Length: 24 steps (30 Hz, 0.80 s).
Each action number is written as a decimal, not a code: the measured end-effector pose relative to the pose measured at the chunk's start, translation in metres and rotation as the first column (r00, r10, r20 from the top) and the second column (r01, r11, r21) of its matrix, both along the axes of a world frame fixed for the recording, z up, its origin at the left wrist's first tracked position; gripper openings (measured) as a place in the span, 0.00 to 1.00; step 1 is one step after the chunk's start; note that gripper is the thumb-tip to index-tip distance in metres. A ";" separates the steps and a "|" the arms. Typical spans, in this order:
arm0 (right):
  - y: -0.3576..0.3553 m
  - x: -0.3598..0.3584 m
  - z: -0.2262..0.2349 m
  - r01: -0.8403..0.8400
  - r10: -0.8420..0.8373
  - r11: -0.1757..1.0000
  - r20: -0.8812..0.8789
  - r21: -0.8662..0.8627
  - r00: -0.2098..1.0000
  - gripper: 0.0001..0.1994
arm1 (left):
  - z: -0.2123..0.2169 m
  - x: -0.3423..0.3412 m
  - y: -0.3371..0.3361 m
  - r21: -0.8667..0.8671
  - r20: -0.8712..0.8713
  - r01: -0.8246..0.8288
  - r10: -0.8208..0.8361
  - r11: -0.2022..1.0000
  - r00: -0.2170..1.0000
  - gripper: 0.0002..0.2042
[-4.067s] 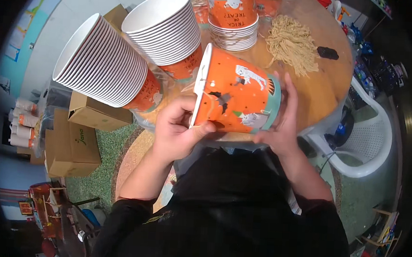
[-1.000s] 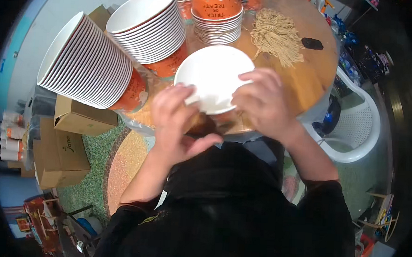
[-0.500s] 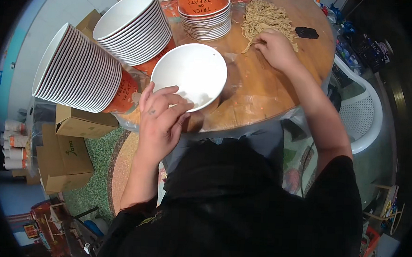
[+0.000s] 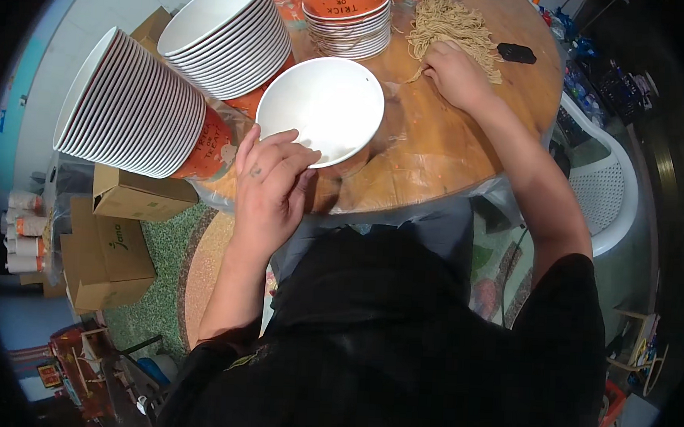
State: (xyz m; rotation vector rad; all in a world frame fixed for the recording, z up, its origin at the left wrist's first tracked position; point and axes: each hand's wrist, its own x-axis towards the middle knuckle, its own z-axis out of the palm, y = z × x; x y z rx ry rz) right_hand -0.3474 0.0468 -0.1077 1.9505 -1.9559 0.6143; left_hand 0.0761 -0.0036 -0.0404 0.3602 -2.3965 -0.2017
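A white-lined paper bucket (image 4: 325, 100) stands on the round wooden table in front of me, its open mouth tilted toward me. Curled over its near left rim, my left hand (image 4: 270, 183) grips it, fingers on the rim and thumb outside. Farther right, my right hand (image 4: 459, 79) has its fingers pinched together at the near edge of a heap of tan cords (image 4: 451, 30). A loose cord end shows beside those fingertips. Just right of the heap lies a small black object (image 4: 517, 53), its kind unclear.
Two nested stacks of buckets, one at the left (image 4: 135, 106) and one behind it (image 4: 227, 37), lean on the table. An upside-down orange bucket stack (image 4: 348, 28) stands at the back. Cardboard boxes (image 4: 111, 259) sit on the floor at left; a white plastic chair (image 4: 603, 181) stands right.
The whole scene has shifted slightly in the view. My right fingers have closed more tightly at the heap's edge, while my left hand stays on the bucket rim.
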 end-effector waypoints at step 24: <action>0.004 0.012 -0.005 -0.003 0.005 1.000 0.060 -0.029 0.998 0.07 | -0.003 0.002 -0.004 -0.024 0.019 -0.013 0.014 1.000 1.000 0.15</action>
